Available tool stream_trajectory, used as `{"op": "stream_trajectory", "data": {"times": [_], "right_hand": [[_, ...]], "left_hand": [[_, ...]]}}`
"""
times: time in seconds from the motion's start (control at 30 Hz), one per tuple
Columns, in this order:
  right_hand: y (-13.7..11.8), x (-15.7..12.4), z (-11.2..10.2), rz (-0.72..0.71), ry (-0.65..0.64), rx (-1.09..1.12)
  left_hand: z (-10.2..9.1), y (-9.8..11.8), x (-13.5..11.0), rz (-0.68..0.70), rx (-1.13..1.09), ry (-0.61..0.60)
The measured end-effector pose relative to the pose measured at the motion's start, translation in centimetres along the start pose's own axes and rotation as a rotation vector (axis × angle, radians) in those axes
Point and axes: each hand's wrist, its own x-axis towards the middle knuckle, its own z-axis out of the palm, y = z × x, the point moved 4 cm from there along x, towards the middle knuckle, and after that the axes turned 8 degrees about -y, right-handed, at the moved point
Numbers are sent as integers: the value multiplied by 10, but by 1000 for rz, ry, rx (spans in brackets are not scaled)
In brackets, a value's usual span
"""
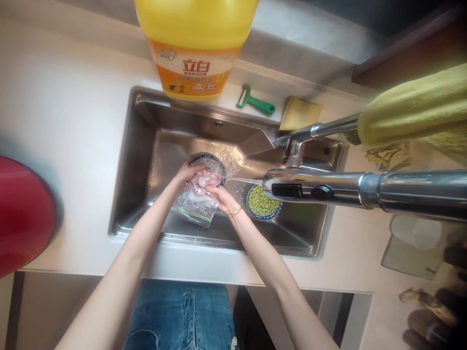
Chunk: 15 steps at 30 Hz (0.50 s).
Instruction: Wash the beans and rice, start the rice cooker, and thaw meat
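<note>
A clear zip bag [197, 201] with pinkish raw meat [202, 182] in it is held low over the sink. My left hand [189, 173] grips its left side and my right hand [221, 197] grips its right side, both with fingers closed on the plastic. Behind the bag, partly covered by it, sits a blue-rimmed bowl [208, 159] that seems to have water in it. Water runs from the faucet [292, 184] toward the bag and bowl. To the right of my right hand, a patterned bowl [264, 201] of green beans stands on the sink floor.
The steel sink [140, 160] surrounds my hands. Behind it stand a large yellow detergent jug [197, 53], a green peeler [257, 102] and a yellow sponge cloth [301, 113]. A yellow towel [412, 112] hangs at right. A red rounded object [25, 216] is at far left.
</note>
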Motion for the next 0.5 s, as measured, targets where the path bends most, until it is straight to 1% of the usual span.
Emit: {"op": "stream_trajectory", "data": {"times": [0.07, 0.17, 0.23, 0.3, 0.4, 0.43, 0.5], "right_hand": [[2, 0, -1, -21, -9, 5], [5, 1, -4, -48, -15, 10], [3, 1, -7, -81, -11, -12], [-2, 1, -10, -114, -32, -42], [-10, 6, -11, -87, -102, -49], [-12, 9, -10, -66, -105, -32], [-15, 19, -11, -60, -57, 24]], "left_hand": [[3, 5, -2, -26, 0, -11], [4, 9, -5, -19, -18, -27], [1, 11, -6, 11, 6, 18], [-2, 14, -7, 79, 64, 81], [-3, 17, -9, 186, 122, 122], [-2, 17, -9, 196, 123, 137], [0, 13, -8, 172, 110, 173]]}}
